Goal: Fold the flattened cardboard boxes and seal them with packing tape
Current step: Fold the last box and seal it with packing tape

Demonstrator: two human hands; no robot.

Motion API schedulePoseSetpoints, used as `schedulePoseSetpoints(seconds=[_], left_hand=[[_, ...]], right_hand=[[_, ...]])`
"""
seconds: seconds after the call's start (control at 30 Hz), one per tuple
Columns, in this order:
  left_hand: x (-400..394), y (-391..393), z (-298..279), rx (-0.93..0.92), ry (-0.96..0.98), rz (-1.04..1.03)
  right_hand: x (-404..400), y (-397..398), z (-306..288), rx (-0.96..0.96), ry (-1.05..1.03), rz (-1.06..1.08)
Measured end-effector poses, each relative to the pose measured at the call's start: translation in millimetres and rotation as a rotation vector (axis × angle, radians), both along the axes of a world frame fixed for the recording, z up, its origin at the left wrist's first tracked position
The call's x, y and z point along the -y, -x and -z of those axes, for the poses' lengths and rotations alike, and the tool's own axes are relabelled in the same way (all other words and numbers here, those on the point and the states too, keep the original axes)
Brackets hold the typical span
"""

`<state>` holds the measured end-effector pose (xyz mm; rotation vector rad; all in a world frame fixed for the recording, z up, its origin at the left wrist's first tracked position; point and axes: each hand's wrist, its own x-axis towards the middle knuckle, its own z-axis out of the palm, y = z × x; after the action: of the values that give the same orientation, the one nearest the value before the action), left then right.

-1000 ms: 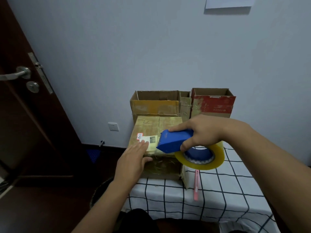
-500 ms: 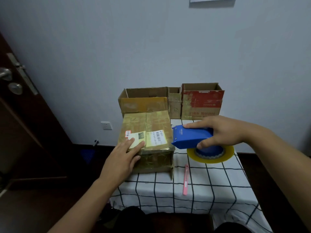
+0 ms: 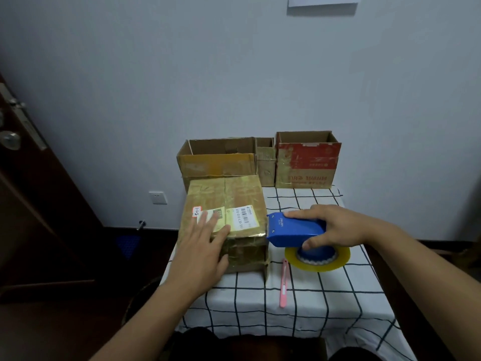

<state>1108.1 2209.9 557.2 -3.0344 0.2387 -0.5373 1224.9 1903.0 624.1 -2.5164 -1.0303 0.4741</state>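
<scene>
Table under a checked cloth is carrying all items. Taped box is sitting at its 10 o'clock corner. Left hand is lying flat on the box's near edge, fingers straight. Right hand is gripping the dispenser, whose nose is touching the box's 3 o'clock edge. Pink cutter is lying at the dispenser's 6 o'clock.
</scene>
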Motion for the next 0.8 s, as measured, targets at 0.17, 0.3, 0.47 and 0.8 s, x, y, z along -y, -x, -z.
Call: schedulePoseSetpoints(seconds=[0.17,0.3,0.47,0.8], left_hand=[[45,-25,1,-0.093,0.019,0.088],[36,-35,0,0.009,0.049,0.196],[12,-34,13,0.152,-0.026,0.297],[28,-31,29,0.191,0.062,0.299]], right_hand=[[0,3,8,-0.042,-0.06,0.039],[1,8,6,-0.014,-0.086,0.052],[1,17,13,0.016,-0.091,0.035],[0,26,41,-0.004,-0.228,0.065]])
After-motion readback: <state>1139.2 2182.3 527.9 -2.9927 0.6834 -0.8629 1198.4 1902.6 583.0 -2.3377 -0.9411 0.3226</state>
